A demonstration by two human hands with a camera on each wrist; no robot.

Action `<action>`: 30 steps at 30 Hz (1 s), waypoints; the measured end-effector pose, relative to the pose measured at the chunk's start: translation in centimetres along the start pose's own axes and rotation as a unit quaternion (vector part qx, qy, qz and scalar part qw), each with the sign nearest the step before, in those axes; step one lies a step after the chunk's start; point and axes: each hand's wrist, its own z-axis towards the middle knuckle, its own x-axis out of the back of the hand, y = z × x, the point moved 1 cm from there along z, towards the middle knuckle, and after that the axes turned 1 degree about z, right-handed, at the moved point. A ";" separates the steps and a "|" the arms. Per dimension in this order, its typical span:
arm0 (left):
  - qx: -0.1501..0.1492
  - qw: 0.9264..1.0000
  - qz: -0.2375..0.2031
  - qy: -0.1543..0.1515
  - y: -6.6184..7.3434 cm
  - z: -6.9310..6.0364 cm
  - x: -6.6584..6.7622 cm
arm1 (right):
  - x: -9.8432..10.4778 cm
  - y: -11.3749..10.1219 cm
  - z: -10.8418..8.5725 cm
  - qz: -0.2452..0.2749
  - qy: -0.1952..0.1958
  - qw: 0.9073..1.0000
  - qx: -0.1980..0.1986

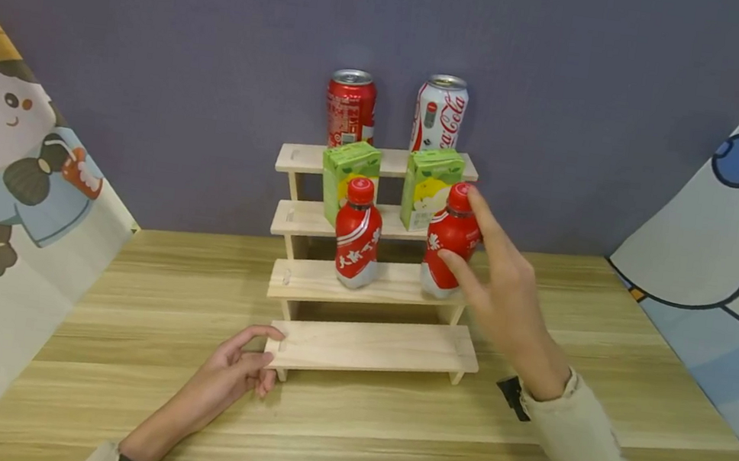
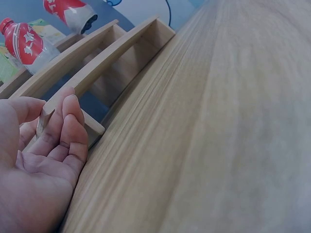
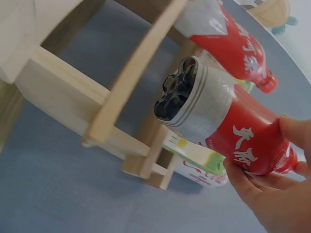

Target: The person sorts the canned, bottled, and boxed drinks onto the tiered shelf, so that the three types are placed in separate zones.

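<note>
My right hand (image 1: 508, 282) grips a red cola bottle (image 1: 436, 273) with thumb and fingers round its upper part. In the right wrist view that bottle (image 3: 243, 133) shows its base, which hangs just off the shelf. Another red bottle (image 1: 356, 248) stands on the second step from the bottom, to the left. At the lowest step's left end, my left hand (image 1: 235, 368) pinches the wooden stepped rack (image 1: 372, 346). Seen from the left wrist, thumb and fingers (image 2: 68, 119) close round the board's end.
Two green juice boxes (image 1: 355, 163) stand one step higher. A red can (image 1: 350, 109) and a white cola can (image 1: 441, 112) occupy the top step. Behind rises a dark blue-grey wall (image 1: 221, 89). Cartoon panels (image 1: 18, 164) flank the wood-grain table (image 1: 384, 448).
</note>
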 end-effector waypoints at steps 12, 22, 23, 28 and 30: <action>-0.002 1.000 0.000 0.009 -0.3 0.0 0.2 | -2.3 0.8 -0.1 0.012 -0.021 1.000 0.008; -0.002 1.000 0.000 0.006 -0.1 0.3 0.0 | -2.1 1.7 -0.2 0.006 -0.007 1.000 -0.023; -0.003 1.000 0.001 0.003 -0.1 0.4 0.0 | -2.1 1.8 -0.3 0.007 -0.006 1.000 -0.024; -0.002 1.000 0.004 0.004 -0.2 0.3 0.0 | -2.1 1.9 -0.7 0.003 -0.008 1.000 -0.030; -0.001 1.000 0.003 0.008 -0.2 0.2 0.0 | -2.1 2.0 -0.9 0.001 -0.010 1.000 -0.030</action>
